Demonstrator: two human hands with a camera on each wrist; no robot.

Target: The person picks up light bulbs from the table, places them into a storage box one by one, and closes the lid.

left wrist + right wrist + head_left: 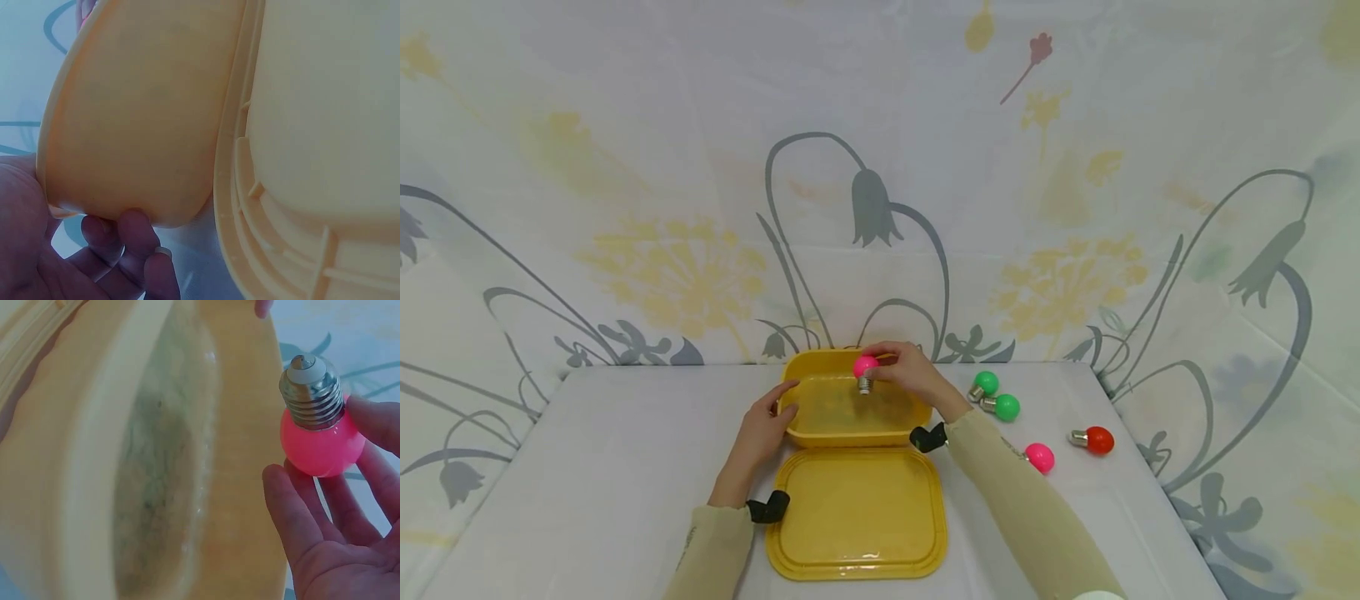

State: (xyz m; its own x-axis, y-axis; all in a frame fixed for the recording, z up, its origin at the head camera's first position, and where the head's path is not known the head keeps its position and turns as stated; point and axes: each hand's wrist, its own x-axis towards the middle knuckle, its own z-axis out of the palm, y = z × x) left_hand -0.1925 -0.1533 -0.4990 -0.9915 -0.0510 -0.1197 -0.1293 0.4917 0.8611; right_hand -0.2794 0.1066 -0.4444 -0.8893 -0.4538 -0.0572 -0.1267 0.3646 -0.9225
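A pink light bulb [866, 367] is held between the thumb and fingers of my right hand [908, 372], above the yellow plastic container [850, 438]. The right wrist view shows its silver screw base [312, 394] uppermost in that picture; from the head view the base points down toward the container. My left hand [762, 427] grips the container's left end, fingers against its wall [137, 125] in the left wrist view. No bulb shows on the container floor in the head view. Its yellow lid [857, 515] lies flat just in front of it.
Right of the container lie two green bulbs [987, 383] close together. Nearer the front is another pink bulb [1040, 457], its base partly hidden by my right sleeve. A red bulb [1100, 440] lies farther right. A patterned cloth backdrop [880, 275] rises behind the white table [625, 475].
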